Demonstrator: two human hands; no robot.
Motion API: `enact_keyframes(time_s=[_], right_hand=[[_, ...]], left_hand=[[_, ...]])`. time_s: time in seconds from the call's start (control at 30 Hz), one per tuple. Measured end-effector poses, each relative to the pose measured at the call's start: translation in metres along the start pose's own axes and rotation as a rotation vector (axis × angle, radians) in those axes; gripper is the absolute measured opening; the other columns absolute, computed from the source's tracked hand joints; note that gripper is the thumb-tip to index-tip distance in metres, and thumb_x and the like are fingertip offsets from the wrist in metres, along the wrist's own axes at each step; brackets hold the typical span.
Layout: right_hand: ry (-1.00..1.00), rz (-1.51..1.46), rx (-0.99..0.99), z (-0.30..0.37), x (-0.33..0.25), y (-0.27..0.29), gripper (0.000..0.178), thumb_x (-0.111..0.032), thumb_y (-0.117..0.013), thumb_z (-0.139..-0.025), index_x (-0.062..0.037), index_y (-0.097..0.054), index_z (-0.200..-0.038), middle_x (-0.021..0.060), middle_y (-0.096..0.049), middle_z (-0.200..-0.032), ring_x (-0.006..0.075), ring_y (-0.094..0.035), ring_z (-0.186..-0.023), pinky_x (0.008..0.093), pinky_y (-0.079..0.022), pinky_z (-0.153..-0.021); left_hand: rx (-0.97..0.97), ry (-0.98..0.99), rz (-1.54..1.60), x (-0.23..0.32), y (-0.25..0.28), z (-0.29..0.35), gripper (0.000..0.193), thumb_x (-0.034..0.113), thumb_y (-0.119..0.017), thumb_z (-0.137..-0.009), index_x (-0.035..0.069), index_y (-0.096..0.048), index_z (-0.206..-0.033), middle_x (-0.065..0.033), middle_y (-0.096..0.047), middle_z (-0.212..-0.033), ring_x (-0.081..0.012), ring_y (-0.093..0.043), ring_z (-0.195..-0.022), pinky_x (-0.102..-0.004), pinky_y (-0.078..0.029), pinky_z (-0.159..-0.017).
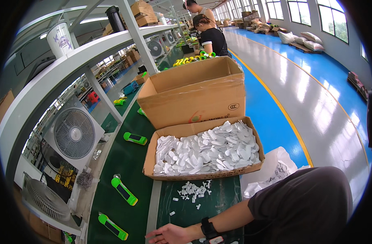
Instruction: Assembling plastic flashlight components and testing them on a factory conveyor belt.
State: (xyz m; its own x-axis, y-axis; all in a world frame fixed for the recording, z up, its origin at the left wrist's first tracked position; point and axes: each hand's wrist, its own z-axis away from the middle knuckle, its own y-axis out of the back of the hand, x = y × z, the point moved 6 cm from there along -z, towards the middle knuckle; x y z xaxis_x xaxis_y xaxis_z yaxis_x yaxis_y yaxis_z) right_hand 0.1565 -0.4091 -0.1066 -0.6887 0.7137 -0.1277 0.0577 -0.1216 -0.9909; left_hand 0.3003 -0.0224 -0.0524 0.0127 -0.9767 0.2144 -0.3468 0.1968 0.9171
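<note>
My right hand (171, 234) reaches in from the right at the lower edge, fingers stretched out and apart, with nothing seen in them. It hovers at the border between the green worktop (224, 199) and the green conveyor belt (102, 199); whether it touches either cannot be told. A black band circles its wrist. My left hand is out of view. Nearest on the belt lies a bright green handheld device (113, 227) with a dark panel, and another like it (124, 190) rests farther up. Small white plastic pieces (192, 190) lie scattered on the worktop beyond my hand.
A low carton (202, 175) full of flat white plastic parts (206, 148) sits ahead, with a taller open carton (194, 99) behind it. Fans (75, 133) and a white shelf frame (94, 89) line the left. Two people (213, 37) are farther along the line.
</note>
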Motion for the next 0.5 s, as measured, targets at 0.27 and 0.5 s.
enact_keyframes(time_s=[0.27,0.5], right_hand=[[0.002,0.063,0.008,0.005,-0.002,-0.003,0.035,-0.028,-0.051,-0.087,-0.0058,-0.059,-0.112,0.0074,-0.063,-0.102,0.0237,-0.059,-0.094,0.0376,-0.044,-0.081],[0.021,0.066,-0.008,0.005,0.000,0.001,0.038,-0.028,-0.051,-0.086,-0.0058,-0.057,-0.117,0.0080,-0.062,-0.100,0.0229,-0.058,-0.094,0.0368,-0.043,-0.082]], left_hand=[[-0.002,0.102,-0.033,-0.043,0.070,0.078,0.067,0.035,-0.066,-0.082,-0.005,-0.042,-0.130,-0.0213,-0.057,-0.117,-0.0356,-0.058,-0.102,-0.0427,-0.046,-0.088],[0.016,0.240,-0.072,-0.070,0.113,0.149,0.072,0.038,-0.066,-0.082,-0.007,-0.040,-0.132,-0.0236,-0.056,-0.120,-0.0380,-0.058,-0.103,-0.0440,-0.045,-0.090]])
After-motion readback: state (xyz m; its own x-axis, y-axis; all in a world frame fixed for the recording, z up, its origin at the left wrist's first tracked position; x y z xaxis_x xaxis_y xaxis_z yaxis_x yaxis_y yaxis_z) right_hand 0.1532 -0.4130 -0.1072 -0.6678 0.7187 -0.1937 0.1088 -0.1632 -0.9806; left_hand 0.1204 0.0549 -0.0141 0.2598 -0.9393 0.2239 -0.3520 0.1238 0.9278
